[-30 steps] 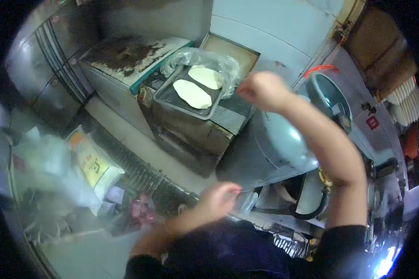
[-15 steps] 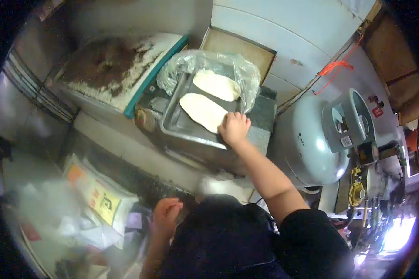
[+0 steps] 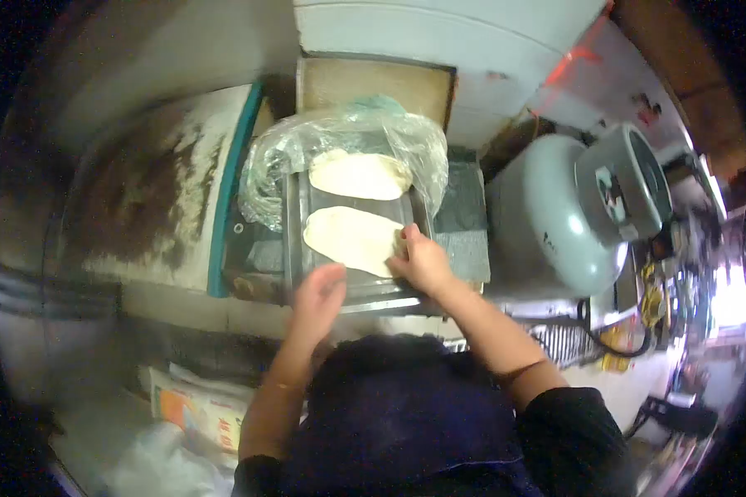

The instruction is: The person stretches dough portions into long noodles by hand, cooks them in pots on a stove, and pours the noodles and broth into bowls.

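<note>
Two flat oval pieces of dough lie in a metal tray, one behind the other. My right hand (image 3: 423, 262) grips the right end of the nearer dough piece (image 3: 350, 238), thumb and fingers bent around its edge. The farther dough piece (image 3: 360, 176) lies untouched by either hand. My left hand (image 3: 317, 296) is over the front rim of the tray (image 3: 365, 300), fingers stretched toward the near dough piece's front edge. It holds nothing, and whether its fingertips touch the dough is unclear. Clear plastic film (image 3: 265, 178) is bunched around the tray's back and sides.
A scorched, flour-dusted board with a teal edge (image 3: 234, 190) stands at the left. A grey gas cylinder (image 3: 547, 215) stands close on the right. Printed sacks (image 3: 199, 414) lie low at the front left, and a tiled wall (image 3: 373, 29) rises behind.
My left hand has come up from beside my body to the tray's front. My right hand stays at the near dough piece's right end. The view has turned, squaring up the tray.
</note>
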Demonstrator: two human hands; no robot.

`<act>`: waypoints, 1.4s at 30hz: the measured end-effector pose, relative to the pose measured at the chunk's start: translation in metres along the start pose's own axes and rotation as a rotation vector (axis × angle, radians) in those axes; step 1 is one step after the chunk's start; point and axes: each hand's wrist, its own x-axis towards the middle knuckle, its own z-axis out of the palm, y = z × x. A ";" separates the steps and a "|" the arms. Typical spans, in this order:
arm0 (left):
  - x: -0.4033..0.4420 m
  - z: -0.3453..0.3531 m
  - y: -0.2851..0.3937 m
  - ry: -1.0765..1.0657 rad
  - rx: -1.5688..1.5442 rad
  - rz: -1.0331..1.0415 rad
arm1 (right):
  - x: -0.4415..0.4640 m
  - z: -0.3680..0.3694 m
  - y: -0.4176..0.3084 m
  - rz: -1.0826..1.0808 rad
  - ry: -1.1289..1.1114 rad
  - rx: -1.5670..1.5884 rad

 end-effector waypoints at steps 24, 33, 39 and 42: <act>-0.025 0.091 0.199 -0.843 -1.505 -0.251 | -0.106 -0.064 -0.113 -0.176 0.466 1.432; -0.203 0.358 0.135 -0.971 -0.809 -0.010 | -0.333 -0.221 0.008 0.092 1.700 1.630; -0.292 0.493 0.122 -1.183 -0.863 -0.704 | -0.525 -0.253 0.106 0.173 1.991 1.725; -0.318 0.558 0.123 -1.163 -0.890 -0.712 | -0.638 -0.266 0.127 0.089 2.164 1.628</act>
